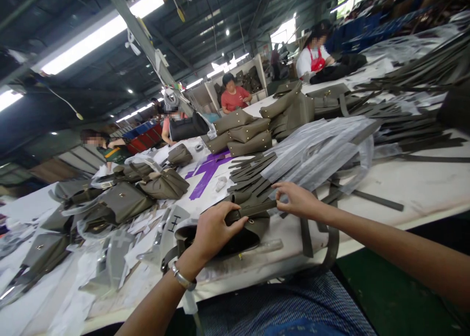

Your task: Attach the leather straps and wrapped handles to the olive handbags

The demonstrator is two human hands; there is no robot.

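An olive-brown handbag [261, 227] lies at the front edge of the table, its dark opening facing me. My left hand [211, 228], with a metal bracelet at the wrist, is closed over the bag, thumb and fingers around a flat olive strap [260, 208]. At the strap's right end, my right hand [299, 201] pinches it between thumb and fingertips. The strap runs nearly straight between both hands, above the bag. A small gold ring [251, 221] shows on the bag below the strap. My left palm hides part of the bag.
Finished-looking olive bags [127, 201] lie on the left, and more bags [249, 135] are stacked behind. Cut straps [253, 174] and translucent plastic sleeves [319, 150] spread to the right. Purple tape [205, 177] marks the table. Several people work across the table.
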